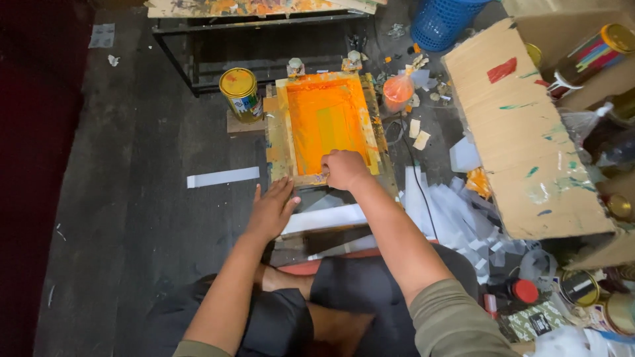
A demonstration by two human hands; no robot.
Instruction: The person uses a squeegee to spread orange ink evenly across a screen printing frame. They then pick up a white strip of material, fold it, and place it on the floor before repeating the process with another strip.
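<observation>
Left hand point(271, 210) lies open, flat on the white paper strip point(324, 218) at the wooden orange-inked printing frame's point(324, 125) near edge. Right hand point(344, 170) grips that edge, closed. Risk: the frame slips, smearing wet ink; yellow-lidded tin point(241, 94) stands near its far-left corner.

Illumination is moderate and uneven. Light falls from above and somewhat right: the cardboard box point(529, 132) and the orange printing screen point(325, 119) are brightest, colours saturated. The dark floor point(132, 198) dims toward the left edge, which is nearly black. Shadows under the forearms are soft. Faint glare on the yellow tin lid point(237, 82). Focus is acceptable centrally; lower right clutter is soft. Wide-angle bending shows at the edges.
</observation>
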